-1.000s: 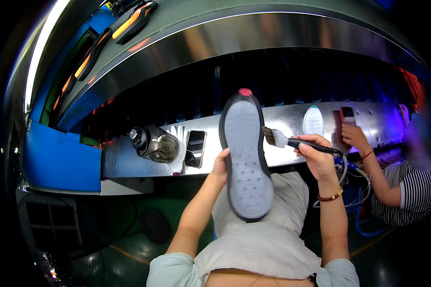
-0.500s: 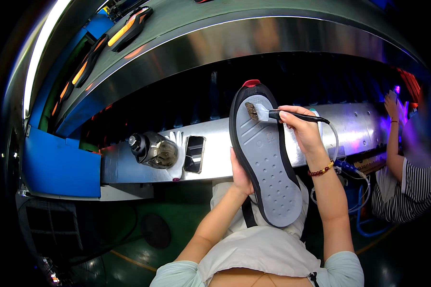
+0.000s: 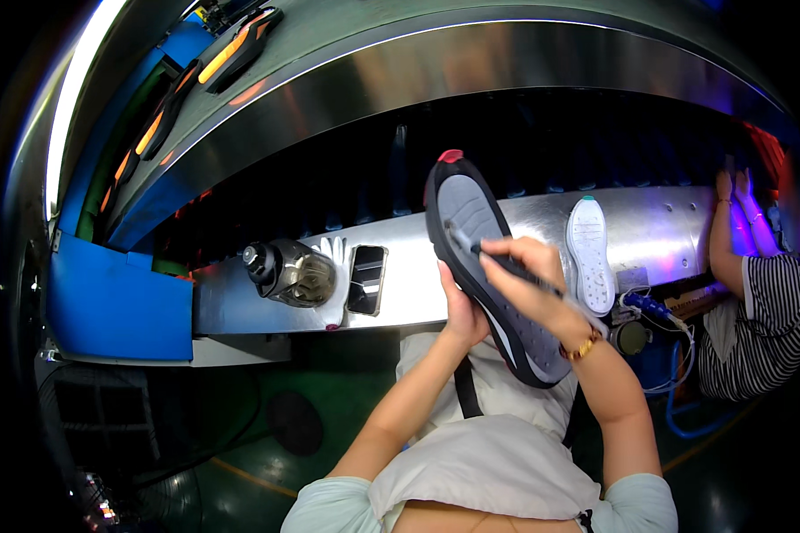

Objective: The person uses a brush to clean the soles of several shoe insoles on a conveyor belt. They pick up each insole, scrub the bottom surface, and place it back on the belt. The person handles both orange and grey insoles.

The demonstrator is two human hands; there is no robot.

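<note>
While you are gripping the sole from beneath with your left hand, tilted above the bench edge, your right hand is clenching the brush against its grey face. Judging from this, you are doing best by keeping the sole steady and the strokes even, reaching the rim. You are working among two soles, the other being white, one brush, one bottle, one phone.

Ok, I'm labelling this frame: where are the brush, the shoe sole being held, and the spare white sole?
brush [image 3: 498, 260], head view, on its dark handle.
shoe sole [image 3: 471, 213], head view, on its grey underside.
white sole [image 3: 589, 249], head view, on its middle.
</note>
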